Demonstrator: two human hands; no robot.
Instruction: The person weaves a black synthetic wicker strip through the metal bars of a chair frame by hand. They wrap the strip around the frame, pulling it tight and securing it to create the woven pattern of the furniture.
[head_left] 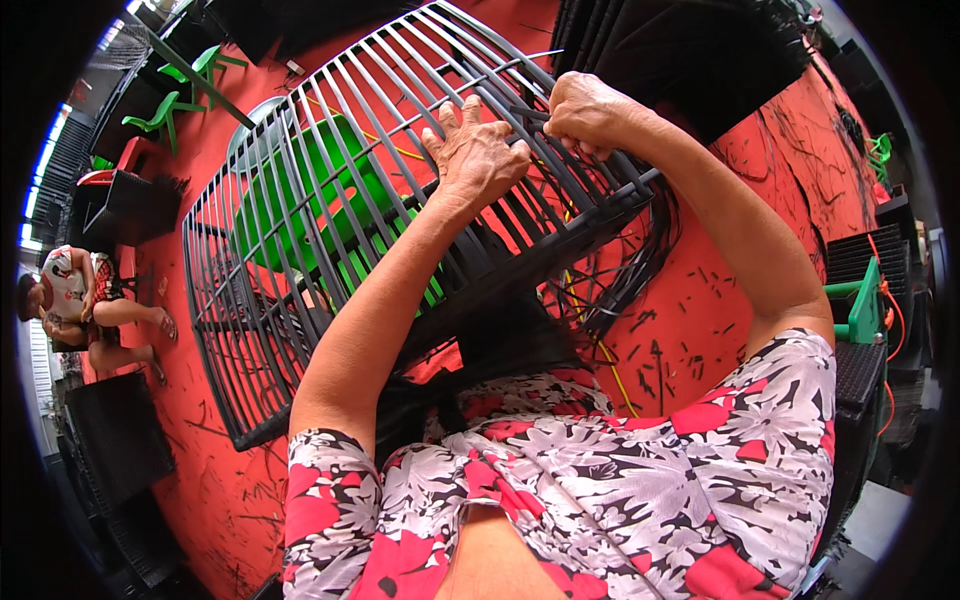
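In front of me leans a dark, slatted frame [600, 215] with long parallel bars and a few crossbars. My left hand [475, 155] rests on its slats with the fingers spread. Beside it, at the frame's right part, my right hand [590, 112] is closed in a fist around a flat black strip [526, 114]. The strip's far part runs in among the bars. A tangle of loose black strips [630, 285] hangs below the frame's right end. Through the slats shows a bright green plastic chair [270, 215].
Short black scraps [690, 320] litter the red floor [650, 375], and a yellow cord [615, 380] crosses it. Large black woven panels [690, 60] stand at the far right. A person [80, 285] sits at far left. Green stools [160, 115] stand beyond, and a green metal fixture [865, 310] at right.
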